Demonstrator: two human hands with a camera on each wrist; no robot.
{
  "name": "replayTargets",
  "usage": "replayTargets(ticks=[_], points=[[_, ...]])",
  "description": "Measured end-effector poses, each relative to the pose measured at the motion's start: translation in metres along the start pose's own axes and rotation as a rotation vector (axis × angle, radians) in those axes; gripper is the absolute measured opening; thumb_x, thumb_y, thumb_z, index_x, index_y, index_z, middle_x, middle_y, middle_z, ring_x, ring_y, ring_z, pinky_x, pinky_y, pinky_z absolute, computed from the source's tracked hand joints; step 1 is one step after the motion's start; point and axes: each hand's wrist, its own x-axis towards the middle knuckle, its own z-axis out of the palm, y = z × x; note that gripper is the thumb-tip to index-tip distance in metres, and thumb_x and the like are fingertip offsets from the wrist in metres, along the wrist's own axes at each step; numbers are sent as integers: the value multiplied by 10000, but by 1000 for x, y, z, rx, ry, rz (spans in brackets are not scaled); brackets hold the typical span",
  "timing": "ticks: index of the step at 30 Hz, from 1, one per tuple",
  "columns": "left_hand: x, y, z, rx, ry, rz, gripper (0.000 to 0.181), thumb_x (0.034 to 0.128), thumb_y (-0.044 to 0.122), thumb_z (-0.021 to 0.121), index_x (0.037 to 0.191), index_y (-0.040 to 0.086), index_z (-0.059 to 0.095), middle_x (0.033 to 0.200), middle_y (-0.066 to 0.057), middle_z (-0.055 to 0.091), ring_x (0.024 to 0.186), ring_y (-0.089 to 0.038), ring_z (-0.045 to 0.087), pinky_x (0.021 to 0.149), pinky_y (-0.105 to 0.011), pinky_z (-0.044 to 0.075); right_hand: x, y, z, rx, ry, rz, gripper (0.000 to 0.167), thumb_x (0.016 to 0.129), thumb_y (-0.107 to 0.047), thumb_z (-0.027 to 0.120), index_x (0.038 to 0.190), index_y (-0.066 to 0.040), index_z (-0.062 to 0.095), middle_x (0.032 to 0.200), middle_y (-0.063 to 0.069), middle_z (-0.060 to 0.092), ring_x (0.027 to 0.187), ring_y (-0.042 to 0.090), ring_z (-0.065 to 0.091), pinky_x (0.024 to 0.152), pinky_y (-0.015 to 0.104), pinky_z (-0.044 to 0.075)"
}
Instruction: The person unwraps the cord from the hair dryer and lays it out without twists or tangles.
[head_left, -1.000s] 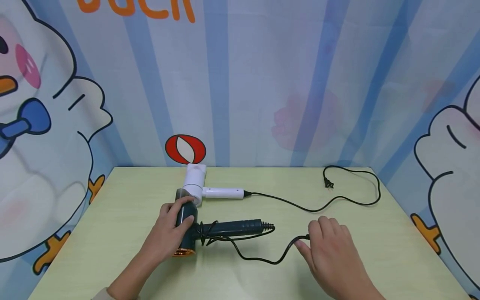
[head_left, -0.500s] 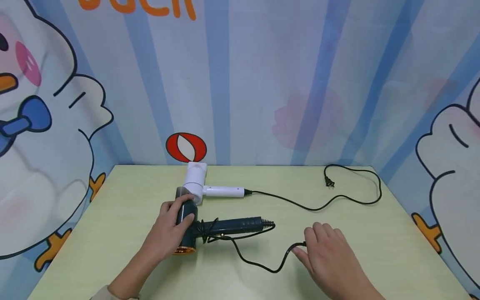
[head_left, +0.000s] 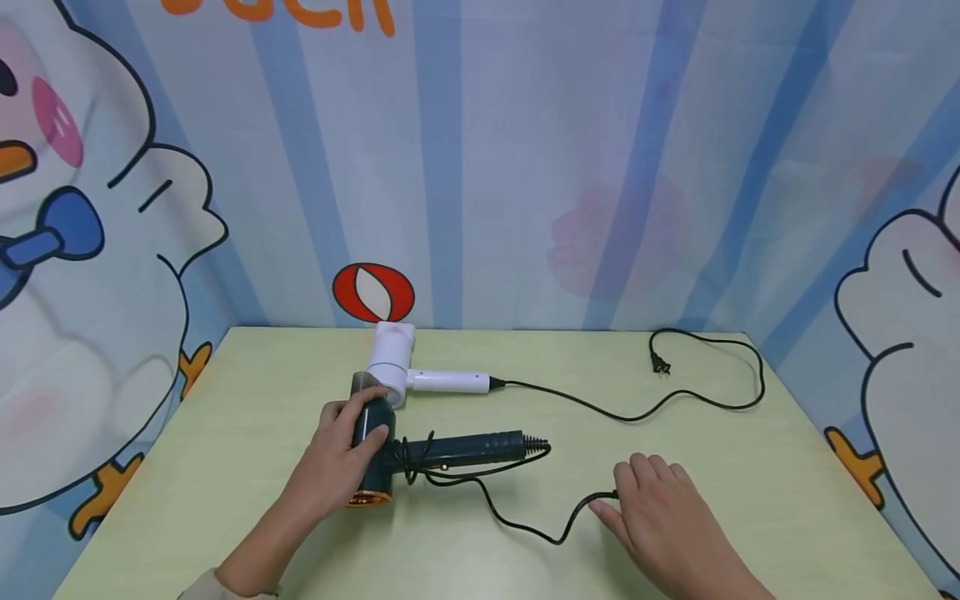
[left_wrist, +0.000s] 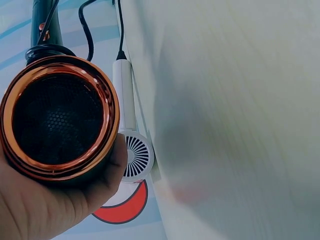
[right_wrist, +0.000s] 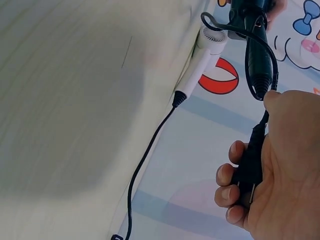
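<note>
My left hand (head_left: 337,458) grips the barrel of a dark teal hair dryer (head_left: 465,450) with a copper-coloured ring, seen close up as the copper rim (left_wrist: 111,107) in the left wrist view. The handle points right, with black cord wound around it near the barrel. From there the loose cord (head_left: 517,525) sags across to my right hand (head_left: 663,521). In the right wrist view, the fingers of that hand curl around the black plug (right_wrist: 249,165), its metal prongs showing by the palm. The head view hides the plug inside the hand.
Just behind the dark dryer lies a white hair dryer (head_left: 450,382). Its black cord (head_left: 637,417) curves to the table's back right, ending in a plug (head_left: 660,364). A striped, duck-printed curtain (head_left: 502,167) surrounds the pale table (head_left: 187,467) at the back and sides.
My right hand has come slightly nearer the front edge with the plug. The loose cord's bends have shifted and sag lower near the handle. My left hand keeps its hold on the dark hair dryer.
</note>
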Motion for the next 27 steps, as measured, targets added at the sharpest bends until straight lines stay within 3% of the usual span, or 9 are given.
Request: replayTargets(ticks=[11,18,27], points=[[0,1,-1,-5,-10,-4,500,1060,399,490,1533,360,333,1528,-231,262,1218,-473,501,890,-596,524,-3,8,6,47,38,-22,358,1011,-414,587,828,-137,455,746,-33,306,708,157,317,693,329,305],[1,-1,0,-4,-15,-4,498,1059,397,491,1530,366,333,1518,-224,269,1206,-459,513,878,-575,529,-7,23,8,163,-8,-20,285,1017,-287,594,793,-206,438,737,-86,305,688,92,294,678,290,304],[0,-1,-1,-27,-17,1,474,1065,403,479,1519,376,346,1504,-225,284,1198,-447,520,870,-557,533,-14,46,14,192,-68,14,234,1017,-221,600,816,-193,484,758,-69,332,693,103,304,661,285,313]])
